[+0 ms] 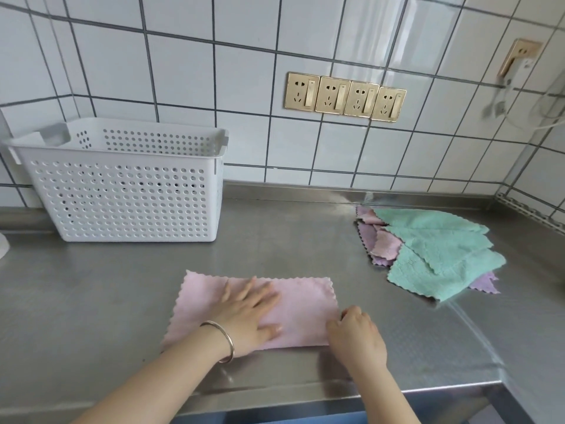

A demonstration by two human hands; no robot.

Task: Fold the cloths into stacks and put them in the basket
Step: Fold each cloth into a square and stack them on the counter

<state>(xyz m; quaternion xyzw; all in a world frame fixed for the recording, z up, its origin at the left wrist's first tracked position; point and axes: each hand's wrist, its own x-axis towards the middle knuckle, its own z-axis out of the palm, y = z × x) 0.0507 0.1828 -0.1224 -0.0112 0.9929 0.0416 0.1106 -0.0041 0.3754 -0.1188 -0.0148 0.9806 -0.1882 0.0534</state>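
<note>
Both hands work the pink cloth [293,304] near the counter [91,301] edge: the left hand [244,313] lies flat with straight fingers, pinning it so it cannot slide, while the right hand [354,335] curls at the right edge, seemingly pinching it for a fold, though the fingertips are hidden. Unfolded cloths [434,252] wait far right; the basket [122,191] stands back left, within reach.
</note>
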